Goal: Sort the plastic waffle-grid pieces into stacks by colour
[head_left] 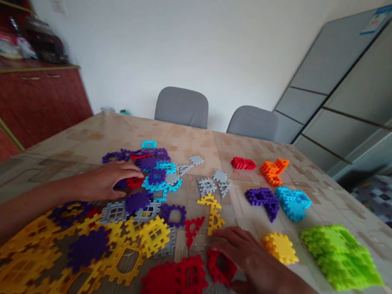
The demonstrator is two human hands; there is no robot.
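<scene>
Flat interlocking plastic tiles in yellow, purple, red, grey and cyan lie scattered over the table (pixel 190 139). My left hand (pixel 109 181) rests palm down on the pile at mid-left, its fingertips on a red tile (pixel 135 182) beside purple and cyan ones. My right hand (pixel 255 267) lies near the front, fingers curled over a red ring-shaped tile (pixel 219 268). Two joined red tiles (pixel 173 282) sit just left of it. A red triangle tile (pixel 192 228) and a yellow triangle tile (pixel 213 212) lie ahead of that hand.
Sorted stacks stand on the right: lime green (pixel 341 255), yellow (pixel 280 247), cyan (pixel 293 203), purple (pixel 263 199), orange (pixel 273 170), red (pixel 243 163). Two grey chairs (pixel 182 106) stand at the far edge. A red cabinet (pixel 24 93) is left, a grey refrigerator (pixel 354 86) right.
</scene>
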